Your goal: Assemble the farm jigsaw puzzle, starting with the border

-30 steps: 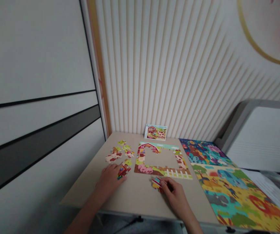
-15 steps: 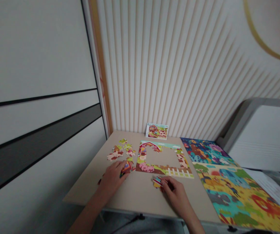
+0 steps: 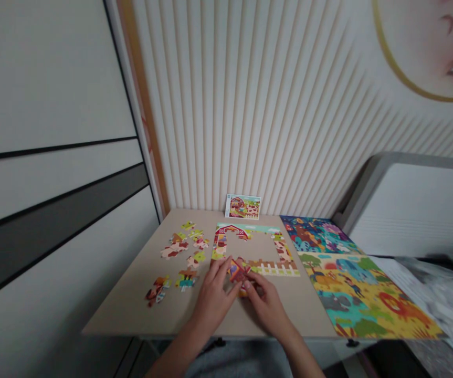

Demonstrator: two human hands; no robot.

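Both hands meet just in front of the partly built farm puzzle (image 3: pixel 271 269), whose border surrounds a bare middle. My left hand (image 3: pixel 217 290) grips a red and purple puzzle piece (image 3: pixel 235 270) between thumb and fingers. Against its right side, my right hand (image 3: pixel 263 294) pinches another puzzle piece (image 3: pixel 244 290), mostly covered by the fingers. The two pieces touch or overlap; whether they interlock I cannot tell. Several loose pieces (image 3: pixel 174 249) lie left of the frame, with more (image 3: pixel 157 291) nearer the front left.
A small farm picture card (image 3: pixel 243 207) stands against the ribbed wall behind the puzzle. To the right lie a dark blue animal puzzle (image 3: pixel 316 234) and a yellow safari puzzle (image 3: pixel 362 294). Papers and clear plastic (image 3: pixel 434 283) lie beyond them.
My left hand has moved right from the loose pieces, carrying the red and purple piece to my right hand. The hands are now together, and the view has shifted slightly.
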